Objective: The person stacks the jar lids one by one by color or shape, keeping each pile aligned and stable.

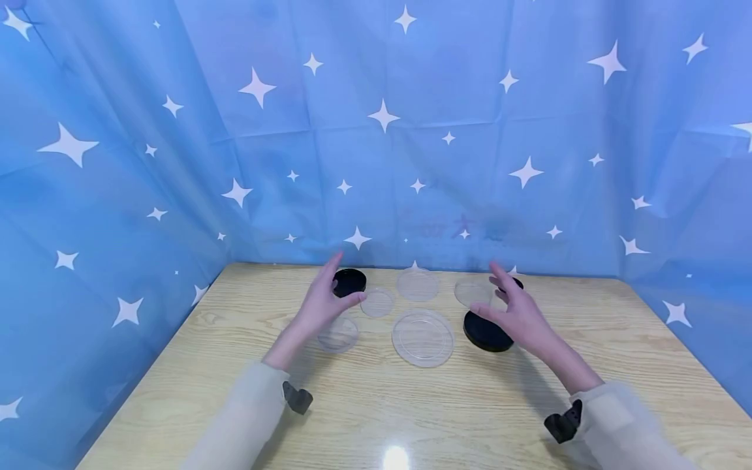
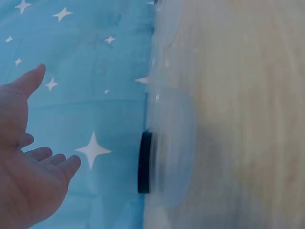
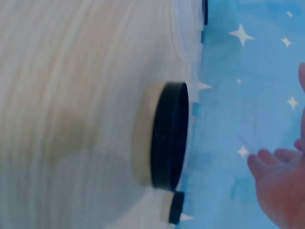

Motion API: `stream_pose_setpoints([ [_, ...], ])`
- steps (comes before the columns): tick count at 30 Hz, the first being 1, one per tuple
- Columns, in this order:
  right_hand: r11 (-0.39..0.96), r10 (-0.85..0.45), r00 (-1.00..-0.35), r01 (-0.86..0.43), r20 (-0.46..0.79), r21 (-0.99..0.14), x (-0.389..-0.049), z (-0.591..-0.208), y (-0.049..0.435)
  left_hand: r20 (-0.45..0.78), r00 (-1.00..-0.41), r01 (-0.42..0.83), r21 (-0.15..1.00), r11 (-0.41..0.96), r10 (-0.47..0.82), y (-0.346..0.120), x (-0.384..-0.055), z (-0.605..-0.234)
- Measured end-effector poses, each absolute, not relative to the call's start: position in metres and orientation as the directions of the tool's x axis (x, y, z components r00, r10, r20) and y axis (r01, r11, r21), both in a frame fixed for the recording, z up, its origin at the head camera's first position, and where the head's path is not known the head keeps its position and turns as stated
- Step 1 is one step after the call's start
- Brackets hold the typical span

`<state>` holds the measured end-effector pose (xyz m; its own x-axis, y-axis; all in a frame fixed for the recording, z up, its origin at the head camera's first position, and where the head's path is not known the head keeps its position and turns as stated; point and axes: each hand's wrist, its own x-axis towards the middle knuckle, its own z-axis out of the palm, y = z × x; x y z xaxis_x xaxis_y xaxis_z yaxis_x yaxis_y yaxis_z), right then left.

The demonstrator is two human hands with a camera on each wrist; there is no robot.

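My left hand [image 1: 323, 297] is held above the table with thumb and fingers spread, nearest a black round disc [image 1: 349, 281] at the back. In the left wrist view that disc [image 2: 144, 163] appears edge-on, apart from the hand. With fingers loosely bent and nothing in them, my right hand [image 1: 519, 318] hovers by a large black disc [image 1: 486, 333]. Partly behind its fingers are a small black disc [image 1: 516, 284] and a clear disc [image 1: 472, 292]. Between the hands lie a large clear ridged disc [image 1: 423, 337], another clear disc [image 1: 418, 284] and a small clear one [image 1: 377, 302].
One more clear disc [image 1: 337, 335] lies near the left wrist. The pale wooden table [image 1: 364, 418] ends at a blue curtain [image 1: 376, 163] with white stars, which hangs behind it and along both sides.
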<state>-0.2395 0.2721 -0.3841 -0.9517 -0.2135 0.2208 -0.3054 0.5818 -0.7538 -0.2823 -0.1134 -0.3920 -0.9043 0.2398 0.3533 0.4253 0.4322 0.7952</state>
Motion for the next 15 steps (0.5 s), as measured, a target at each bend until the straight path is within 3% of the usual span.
stream_pose_setpoints([
  [7, 0.447, -0.252, -0.949, -0.288, 0.189, -0.847, -0.239, -0.402, 0.263, 0.277, -0.92, 0.34, 0.916, 0.214, 0.279, -0.102, -0.274, -0.405],
  [15, 0.351, -0.301, -0.938, -0.275, 0.17, -0.895, -0.234, -0.415, 0.251, 0.217, -0.921, 0.254, 0.964, 0.079, 0.324, -0.092, -0.267, -0.418],
])
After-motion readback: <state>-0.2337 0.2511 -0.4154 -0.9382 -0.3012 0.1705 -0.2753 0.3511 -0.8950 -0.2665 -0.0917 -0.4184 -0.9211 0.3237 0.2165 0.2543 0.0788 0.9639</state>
